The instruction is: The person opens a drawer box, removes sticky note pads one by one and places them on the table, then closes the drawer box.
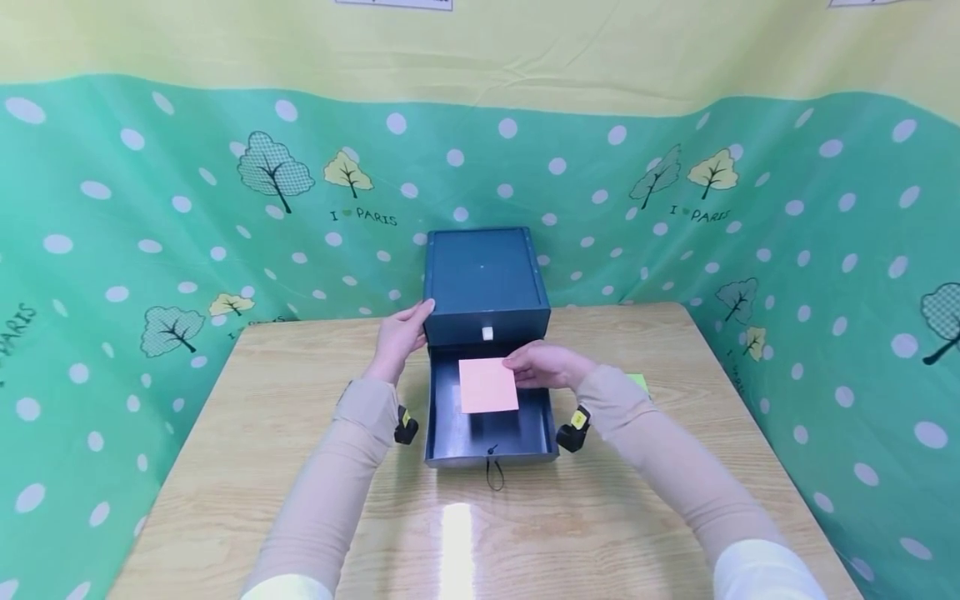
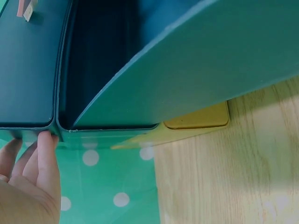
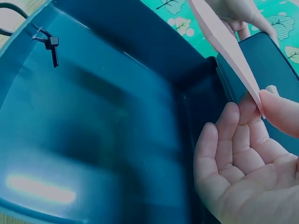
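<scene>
My right hand (image 1: 551, 365) pinches a pink sticky-note pad (image 1: 487, 387) by its edge, thumb on one side and fingers on the other. The pad is above the pulled-out drawer (image 1: 442, 433) of a dark blue drawer cabinet (image 1: 487, 271). Bare floor shows in much of that drawer (image 3: 93, 126), in the right wrist view. With fairly straight fingers, my left hand (image 1: 399, 340) touches the cabinet's left side, near the front edge. The same left hand (image 2: 32, 182) appears at the lower left in its own wrist view, beside the upper drawer (image 2: 28, 70).
A black cord loop (image 1: 495, 475) hangs from the open drawer's front. The upper drawer has a white tab (image 1: 487, 333). A green piece (image 1: 639, 382) lies partly behind the right forearm on the wooden table (image 1: 300, 400). A yellow drawer front (image 2: 201, 115) sits below the open drawer.
</scene>
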`<state>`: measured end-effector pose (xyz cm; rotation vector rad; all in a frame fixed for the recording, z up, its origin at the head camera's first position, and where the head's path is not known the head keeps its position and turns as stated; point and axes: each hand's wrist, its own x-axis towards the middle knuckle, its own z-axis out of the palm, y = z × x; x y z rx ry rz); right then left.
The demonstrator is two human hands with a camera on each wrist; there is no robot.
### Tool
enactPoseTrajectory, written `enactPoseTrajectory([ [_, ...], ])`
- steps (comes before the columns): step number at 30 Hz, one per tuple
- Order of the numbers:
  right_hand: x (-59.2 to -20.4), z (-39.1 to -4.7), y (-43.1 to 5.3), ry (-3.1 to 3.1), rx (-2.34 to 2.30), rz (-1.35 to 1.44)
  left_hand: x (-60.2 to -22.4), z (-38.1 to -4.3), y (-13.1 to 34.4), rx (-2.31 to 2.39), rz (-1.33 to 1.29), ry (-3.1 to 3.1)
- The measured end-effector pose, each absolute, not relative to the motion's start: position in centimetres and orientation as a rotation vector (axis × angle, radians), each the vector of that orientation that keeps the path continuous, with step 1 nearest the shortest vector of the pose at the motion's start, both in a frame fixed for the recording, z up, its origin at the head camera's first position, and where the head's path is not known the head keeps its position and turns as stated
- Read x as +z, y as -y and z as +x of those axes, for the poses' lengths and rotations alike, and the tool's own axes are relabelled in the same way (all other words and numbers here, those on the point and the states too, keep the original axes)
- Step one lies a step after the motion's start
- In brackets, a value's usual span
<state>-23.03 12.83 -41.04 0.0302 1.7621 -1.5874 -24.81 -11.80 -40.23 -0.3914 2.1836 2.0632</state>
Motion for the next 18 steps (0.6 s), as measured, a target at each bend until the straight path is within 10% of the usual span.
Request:
enactPoseTrajectory([
  [18, -39.8, -23.1, -15.2, -1.792, -1.534, -0.048, -40.2, -25.0, 11.7, 2.071, -0.399, -2.167],
])
